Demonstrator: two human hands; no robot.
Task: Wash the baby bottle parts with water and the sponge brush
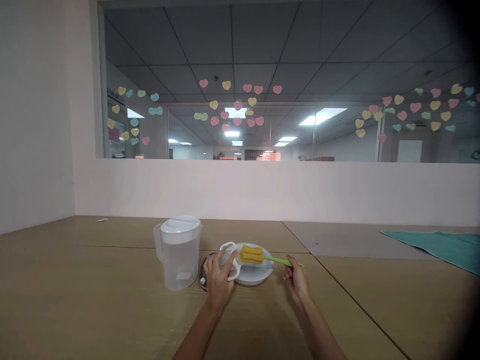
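Observation:
My left hand (218, 281) is closed around a cup with two white loop handles (237, 270), tipped on its side with its mouth toward the right. My right hand (298, 281) grips the thin green handle of a sponge brush (252, 254). The brush's yellow sponge head is at the cup's mouth; I cannot tell whether its tip is inside. Beneath both lies a shallow white bowl (258, 276). A dark round item (203, 280) with a small white knob sits partly hidden behind my left hand.
A clear plastic pitcher (180, 267) with a white lid stands just left of my left hand. A teal cloth (442, 246) lies at the right of the wooden table (112, 300). A small pale scrap (101, 220) rests near the wall, below a window with heart-shaped notes.

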